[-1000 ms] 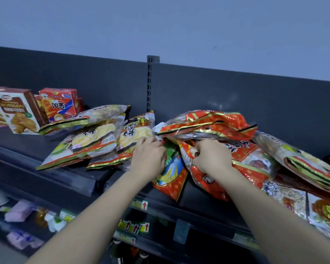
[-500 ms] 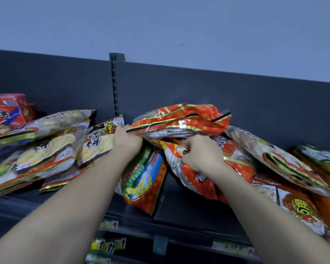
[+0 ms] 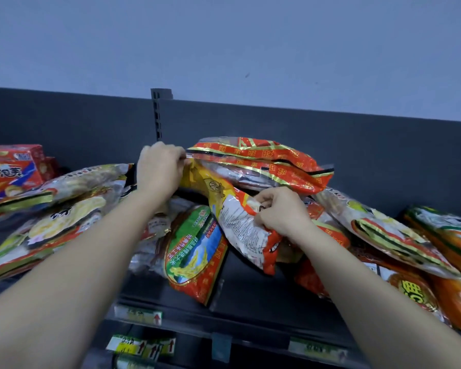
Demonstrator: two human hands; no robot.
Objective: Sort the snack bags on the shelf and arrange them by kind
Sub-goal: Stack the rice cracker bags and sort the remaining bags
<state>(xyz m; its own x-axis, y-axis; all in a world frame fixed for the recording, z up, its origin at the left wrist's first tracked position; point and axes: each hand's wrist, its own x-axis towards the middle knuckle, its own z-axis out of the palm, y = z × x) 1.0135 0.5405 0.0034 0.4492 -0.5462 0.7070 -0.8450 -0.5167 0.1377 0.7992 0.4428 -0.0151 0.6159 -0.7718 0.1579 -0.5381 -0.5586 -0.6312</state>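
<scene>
Stacks of yellow bags are lying at the left of the shelf, where the left hand was resting. It is now gripping the end of the red bag atop the middle heap, while the right hand is clutching the white-backed bag beneath, probably freeing it.

I have one view only, from the head camera. It faces forward at the shelf from close range, roughly level with its top tier. The wall fills the upper half, the snack bags the middle. Both forearms enter from the bottom corners, and the horizon tilts slightly.
</scene>
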